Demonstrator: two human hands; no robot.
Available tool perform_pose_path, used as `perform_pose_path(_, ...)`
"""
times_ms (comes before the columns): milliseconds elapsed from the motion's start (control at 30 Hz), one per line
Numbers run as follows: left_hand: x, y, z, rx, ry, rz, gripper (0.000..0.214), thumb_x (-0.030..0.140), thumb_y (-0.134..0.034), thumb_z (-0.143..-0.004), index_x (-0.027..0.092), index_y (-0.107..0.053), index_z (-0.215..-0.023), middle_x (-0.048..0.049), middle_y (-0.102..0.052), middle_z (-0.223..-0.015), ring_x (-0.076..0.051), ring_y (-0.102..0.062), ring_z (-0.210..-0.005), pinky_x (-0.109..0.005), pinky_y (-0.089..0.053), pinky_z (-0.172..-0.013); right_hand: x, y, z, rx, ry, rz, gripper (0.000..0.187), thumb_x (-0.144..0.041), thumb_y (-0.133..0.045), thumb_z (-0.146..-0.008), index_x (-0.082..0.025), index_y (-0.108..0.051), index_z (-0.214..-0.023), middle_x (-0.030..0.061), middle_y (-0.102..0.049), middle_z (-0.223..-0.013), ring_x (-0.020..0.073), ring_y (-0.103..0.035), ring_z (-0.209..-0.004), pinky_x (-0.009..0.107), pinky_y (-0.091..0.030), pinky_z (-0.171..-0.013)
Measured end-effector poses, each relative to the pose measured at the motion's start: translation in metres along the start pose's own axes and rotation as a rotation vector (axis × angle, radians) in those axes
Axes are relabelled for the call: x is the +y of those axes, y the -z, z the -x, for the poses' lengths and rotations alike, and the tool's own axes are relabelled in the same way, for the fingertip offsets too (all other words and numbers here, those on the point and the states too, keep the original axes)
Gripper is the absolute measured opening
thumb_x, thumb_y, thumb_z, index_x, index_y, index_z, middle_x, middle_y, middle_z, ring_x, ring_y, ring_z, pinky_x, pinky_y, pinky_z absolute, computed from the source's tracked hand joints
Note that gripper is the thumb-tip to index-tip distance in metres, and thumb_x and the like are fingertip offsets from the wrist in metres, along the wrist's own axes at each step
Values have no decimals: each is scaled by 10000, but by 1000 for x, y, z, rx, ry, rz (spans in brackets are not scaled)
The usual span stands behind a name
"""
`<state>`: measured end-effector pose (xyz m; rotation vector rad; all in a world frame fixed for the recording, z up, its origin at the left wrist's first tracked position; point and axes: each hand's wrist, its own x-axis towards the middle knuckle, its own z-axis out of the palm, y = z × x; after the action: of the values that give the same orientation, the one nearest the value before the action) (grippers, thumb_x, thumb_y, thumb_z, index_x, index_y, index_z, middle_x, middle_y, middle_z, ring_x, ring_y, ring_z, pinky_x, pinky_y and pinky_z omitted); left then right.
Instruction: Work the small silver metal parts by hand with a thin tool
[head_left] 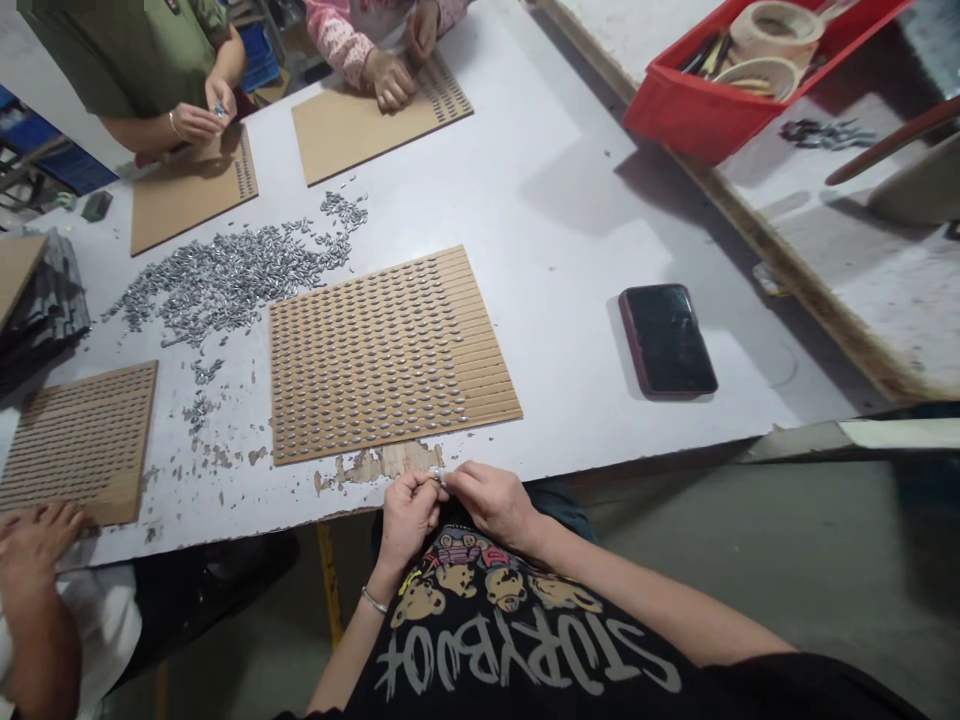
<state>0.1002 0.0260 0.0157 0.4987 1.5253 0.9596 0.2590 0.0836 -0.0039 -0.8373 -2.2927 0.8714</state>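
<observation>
Head view, catalogued from my hands outward.

1. My left hand point(407, 512) and my right hand point(491, 500) meet at the near table edge, fingertips pinched together on one small silvery metal piece point(436, 476); both are narrowed around it, and its exact shape is too small to tell.
2. Just beyond: square brown slotted fibreboard point(390, 355), ridged in rows, matt. I judge it mostly filled, with glinting almond-shaped pieces seated across the left and centre; the strip of rows along its right side is bare, so that part is left to do.
3. Further left: loose heap of grey metal pieces point(225, 280), shiny, scattered thin toward the near edge.
4. White-painted table point(555, 200), its coating chipped to bare wood near my hands.
5. Right: black phone in a dark red case point(667, 340), glossy, lying flat.
6. Far right: red plastic tray point(705, 110) with tape rolls.
7. Other people's hands at similar boards: one at near left point(34, 535), two across the table.
</observation>
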Motion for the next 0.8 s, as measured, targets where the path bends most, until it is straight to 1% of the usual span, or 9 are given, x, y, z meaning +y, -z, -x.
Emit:
perform_pose_path(167, 1, 0, 0, 1, 16, 23, 306, 441, -643, -808, 153, -591, -718, 88, -420, -390, -38, -308, -327, -173, -228, -384, 0, -1, 0, 48, -57, 21, 252, -204, -386, -1018, -197, -638, -1017, 58, -639, -821, 152, -591, -749, 230, -436, -663)
perform_pose_path(333, 3, 1, 1, -10, 10, -3, 256, 381, -637, -799, 149, -596, -697, 81, -421, -384, -41, -317, -332, -176, -225, -384, -1, -1, 0, 4, 5, -6, 246, -199, -404, -1012, -205, -649, -1005, 48, -637, -797, 143, -578, -704, 227, -425, -635)
perform_pose_path(467, 4, 0, 1, 1, 22, 34, 293, 425, -645, -797, 154, -588, -698, 86, -412, -382, -41, -299, -324, -181, -208, -371, -2, -1, -2, 50, -53, 8, 261, -207, -384, -1016, -192, -644, -1009, 59, -631, -802, 157, -586, -738, 234, -437, -662)
perform_pose_path(567, 4, 0, 1, -9, 23, 44, 299, 429, -656, -784, 154, -586, -692, 88, -406, -379, -40, -293, -321, -183, -209, -368, -1, -2, 0, 15, -40, 7, 269, -211, -382, -1014, -196, -650, -1011, 57, -629, -786, 156, -581, -713, 237, -429, -640)
perform_pose_path(633, 4, 0, 1, -9, 25, 55, 290, 419, -670, -772, 151, -591, -695, 85, -414, -386, -39, -297, -323, -183, -210, -366, 0, -3, 1, -9, -16, -70, 260, -216, -385, -1012, -203, -644, -1030, 57, -642, -803, 158, -593, -723, 241, -441, -651)
perform_pose_path(667, 4, -1, 1, -8, 30, 66, 292, 420, -676, -767, 151, -591, -694, 84, -417, -388, -39, -299, -324, -182, -209, -365, 1, -2, 1, 0, -29, -122, 248, -225, -391, -1010, -205, -637, -1036, 59, -650, -819, 161, -603, -738, 246, -452, -668)
perform_pose_path(700, 5, -1, 1, -8, 36, 81, 299, 426, -681, -764, 150, -590, -691, 85, -414, -387, -38, -296, -322, -182, -204, -363, 1, -2, 0, 29, -71, -175, 234, -238, -397, -1008, -205, -627, -1041, 62, -658, -839, 166, -611, -753, 256, -462, -686)
perform_pose_path(800, 7, -1, 1, -24, 65, 122, 327, 444, -698, -753, 150, -581, -671, 92, -398, -384, -28, -273, -311, -180, -184, -356, -2, 4, -6, 128, -311, -323, 219, -293, -411, -998, -196, -590, -1078, 66, -666, -898, 172, -609, -752, 280, -471, -703)
